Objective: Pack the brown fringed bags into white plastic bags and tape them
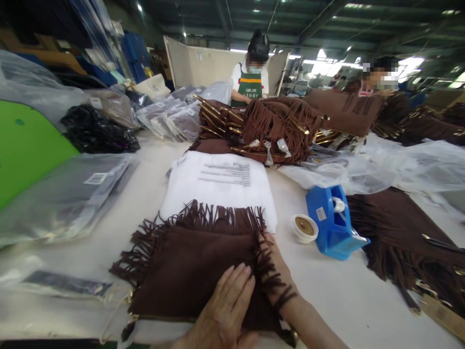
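A brown suede bag with fringe lies flat on the white table just in front of me. My left hand rests on top of its near right part, fingers stretched out flat and together. My right hand sits at the bag's right edge, half buried in the fringe strands, so its fingers are mostly hidden. A stack of white printed plastic bags lies just beyond the brown bag.
A blue tape dispenser and a tape roll stand to the right, beside another fringed bag. A pile of brown fringed bags sits farther back. Bagged items lie at the left. Two people work at the far side.
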Tool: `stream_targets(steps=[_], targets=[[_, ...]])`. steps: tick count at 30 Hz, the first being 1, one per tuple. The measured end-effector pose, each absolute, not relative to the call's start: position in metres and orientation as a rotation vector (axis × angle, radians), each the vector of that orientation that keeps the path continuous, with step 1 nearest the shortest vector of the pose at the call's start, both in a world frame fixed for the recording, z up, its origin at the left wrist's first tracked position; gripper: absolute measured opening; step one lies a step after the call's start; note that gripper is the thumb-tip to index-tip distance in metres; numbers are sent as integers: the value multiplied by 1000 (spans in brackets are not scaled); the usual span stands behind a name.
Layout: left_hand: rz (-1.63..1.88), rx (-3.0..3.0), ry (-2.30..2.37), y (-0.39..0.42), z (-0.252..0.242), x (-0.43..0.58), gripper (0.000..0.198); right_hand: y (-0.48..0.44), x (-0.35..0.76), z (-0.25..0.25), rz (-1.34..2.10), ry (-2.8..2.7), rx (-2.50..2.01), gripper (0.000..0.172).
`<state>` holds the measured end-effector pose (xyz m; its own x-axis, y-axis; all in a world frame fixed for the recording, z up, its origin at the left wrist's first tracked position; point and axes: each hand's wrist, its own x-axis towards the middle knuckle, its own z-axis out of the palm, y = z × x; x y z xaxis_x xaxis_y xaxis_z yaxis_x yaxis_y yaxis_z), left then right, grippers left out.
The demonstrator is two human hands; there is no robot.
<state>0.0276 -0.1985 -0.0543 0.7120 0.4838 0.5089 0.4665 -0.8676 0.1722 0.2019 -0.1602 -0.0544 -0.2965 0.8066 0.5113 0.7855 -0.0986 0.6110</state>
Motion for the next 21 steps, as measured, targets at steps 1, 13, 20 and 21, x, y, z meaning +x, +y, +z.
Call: stream_targets(steps=[1,13,20,21], targets=[[891,2801,818,-200,-51,27,66,-159,197,-51,1301,2172,1828,30],[1324,2041,1033,-204,-44,19,78,-153,113,-7,-196,2406,2111,46],[1255,2429,1678,-184,-15,-95,31,-155,125,-31,550,2773,1737,37],[1187,2488,1826,-182,-14,-118,28,-152,128,-35,674,2848,1646,35]])
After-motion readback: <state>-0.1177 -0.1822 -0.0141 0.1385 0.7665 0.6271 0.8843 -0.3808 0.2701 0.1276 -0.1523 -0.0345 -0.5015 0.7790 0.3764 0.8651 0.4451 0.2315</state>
